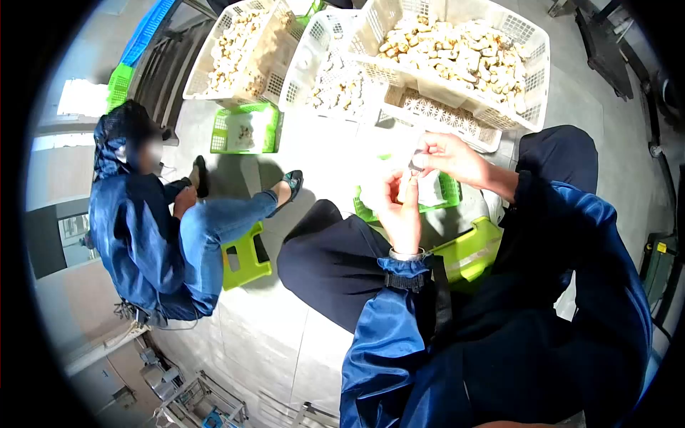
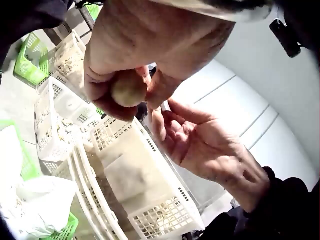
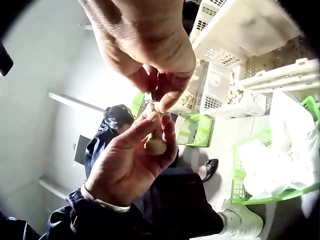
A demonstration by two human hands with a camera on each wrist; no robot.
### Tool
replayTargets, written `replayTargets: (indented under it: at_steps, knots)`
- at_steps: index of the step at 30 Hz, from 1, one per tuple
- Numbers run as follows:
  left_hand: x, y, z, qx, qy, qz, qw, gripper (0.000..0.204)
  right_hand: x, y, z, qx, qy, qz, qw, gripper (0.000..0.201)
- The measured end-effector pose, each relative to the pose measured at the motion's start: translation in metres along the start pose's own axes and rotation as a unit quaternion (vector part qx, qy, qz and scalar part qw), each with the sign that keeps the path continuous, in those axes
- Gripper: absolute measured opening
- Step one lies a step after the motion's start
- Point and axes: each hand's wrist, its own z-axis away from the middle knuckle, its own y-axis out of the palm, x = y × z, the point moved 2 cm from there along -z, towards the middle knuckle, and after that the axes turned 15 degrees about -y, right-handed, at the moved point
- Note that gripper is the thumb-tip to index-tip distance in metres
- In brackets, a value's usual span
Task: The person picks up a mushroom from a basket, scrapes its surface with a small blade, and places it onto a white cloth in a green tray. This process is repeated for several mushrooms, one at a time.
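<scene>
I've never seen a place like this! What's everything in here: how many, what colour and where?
Held lump: one, pale, centre of the scene.
Small object: one, greyish, beside the lump; too small to identify.
White baskets: at least four, white, beyond the hands.
Loose lumps: too many to count, pale, in the white baskets.
Green baskets: at least two, green, one near, one further off.
Bag: one, white, in the near green basket.
Seated person: one, blue clothes, left.
Stool: at least one, green, by that person.
Sleeves: two, blue.
Left hand: one, bare, holding the lump.
Right hand: one, bare, pinching the small object.
</scene>
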Motion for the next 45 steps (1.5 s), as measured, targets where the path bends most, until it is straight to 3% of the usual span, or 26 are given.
replayTargets:
  at_steps: [5,7,9,13,15,17,19,21,23,25,27,28,31,33,35,37,39,41,42,43,44,45]
  knots:
    - [-0.002,0.001,-0.003,0.011,-0.051,-0.004,0.999,0.024,0.008,0.007,-0.001,0.022,-0.050,0.160,0.986,0.011]
    - [-0.002,0.002,-0.002,-0.003,0.023,-0.018,1.000,0.024,0.011,0.010,-0.002,0.027,-0.070,0.201,0.977,0.010]
    - [-0.008,0.004,0.002,0.004,0.030,-0.012,0.999,0.023,0.007,0.008,-0.003,-0.024,-0.069,0.127,0.989,0.012]
    - [-0.006,0.006,0.002,-0.034,0.054,-0.074,0.995,0.023,0.006,0.004,-0.007,-0.060,0.011,-0.011,0.998,0.016]
    - [-0.014,0.009,0.006,-0.080,0.110,-0.178,0.975,0.023,0.005,0.003,-0.005,-0.063,0.005,-0.007,0.998,0.016]
    - [-0.018,0.009,0.007,-0.076,0.107,-0.196,0.972,0.022,0.002,0.000,-0.004,-0.065,-0.001,-0.004,0.998,0.016]
    - [-0.019,0.009,0.008,-0.071,0.105,-0.213,0.969,0.022,-0.001,-0.003,-0.003,-0.019,-0.022,0.078,0.996,0.014]
    - [-0.020,0.009,0.009,-0.085,0.097,-0.187,0.974,0.019,0.002,0.005,-0.001,-0.015,-0.032,0.067,0.997,0.013]
    - [-0.020,0.007,0.009,-0.087,0.094,-0.199,0.972,0.018,0.007,0.010,0.001,-0.006,-0.043,0.158,0.987,0.012]
    - [-0.017,0.006,0.009,-0.084,0.148,-0.205,0.964,0.019,0.006,0.006,0.000,0.004,-0.026,0.221,0.975,0.013]
    - [-0.018,0.008,0.010,-0.078,0.153,-0.174,0.970,0.018,0.000,0.002,-0.003,-0.047,-0.002,0.031,0.998,0.014]
    - [-0.019,0.008,0.011,-0.070,0.155,-0.160,0.972,0.018,-0.001,0.000,-0.002,-0.066,0.009,0.004,0.998,0.014]
    - [-0.018,0.007,0.009,-0.069,0.161,-0.155,0.972,0.018,0.007,0.004,-0.002,-0.071,0.015,-0.043,0.996,0.014]
    - [-0.016,0.006,0.007,-0.089,0.159,-0.152,0.972,0.018,0.007,0.005,-0.001,-0.041,0.000,-0.011,0.999,0.014]
    - [-0.016,0.005,0.008,-0.090,0.165,-0.167,0.968,0.018,0.010,0.008,0.000,0.015,-0.046,0.157,0.986,0.014]
    - [-0.017,0.006,0.011,-0.070,0.149,-0.140,0.976,0.019,0.011,0.004,-0.001,0.009,-0.027,0.114,0.993,0.014]
    - [-0.009,0.006,0.007,-0.051,0.144,-0.094,0.984,0.020,0.016,0.000,-0.003,-0.063,0.051,-0.071,0.994,0.016]
    - [-0.004,0.005,0.000,-0.034,0.143,-0.045,0.988,0.021,0.014,-0.007,-0.006,-0.086,0.072,-0.066,0.992,0.019]
    - [-0.001,0.003,-0.002,-0.021,0.098,-0.007,0.995,0.021,-0.002,-0.013,-0.006,-0.017,0.103,0.093,0.990,0.019]
    - [0.003,0.001,-0.004,-0.007,0.055,0.033,0.998,0.022,-0.020,-0.023,-0.005,0.051,0.132,0.252,0.957,0.019]
    - [0.008,0.001,-0.005,0.015,-0.032,0.096,0.995,0.023,-0.038,-0.031,0.003,0.110,0.037,0.492,0.863,0.017]
    - [0.010,-0.002,-0.008,0.045,-0.072,0.123,0.989,0.025,-0.042,-0.028,0.006,0.073,-0.026,0.502,0.861,0.019]
